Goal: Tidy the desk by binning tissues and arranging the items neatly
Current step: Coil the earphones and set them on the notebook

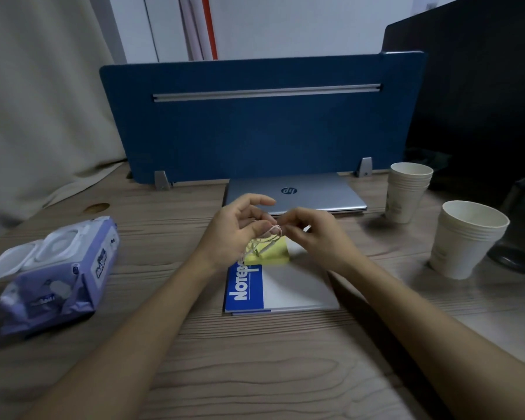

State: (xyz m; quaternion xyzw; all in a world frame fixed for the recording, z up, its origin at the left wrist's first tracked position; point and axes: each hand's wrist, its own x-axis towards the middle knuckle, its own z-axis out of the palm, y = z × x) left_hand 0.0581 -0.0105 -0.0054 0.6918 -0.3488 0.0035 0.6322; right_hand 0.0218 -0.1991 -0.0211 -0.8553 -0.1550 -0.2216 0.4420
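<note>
Fingers of our left hand and right hand pinch a thin white cable just above the yellow sticky-note pad. It looks light and limp; we'd hold its coiled loops.

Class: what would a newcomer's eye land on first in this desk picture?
Two hands, left hand and right hand, meet mid-desk, handling a thin white cord over yellow sticky notes on a blue-and-white notepad. Behind stands a blue divider panel; a purple wet-wipes pack lies left.
</note>
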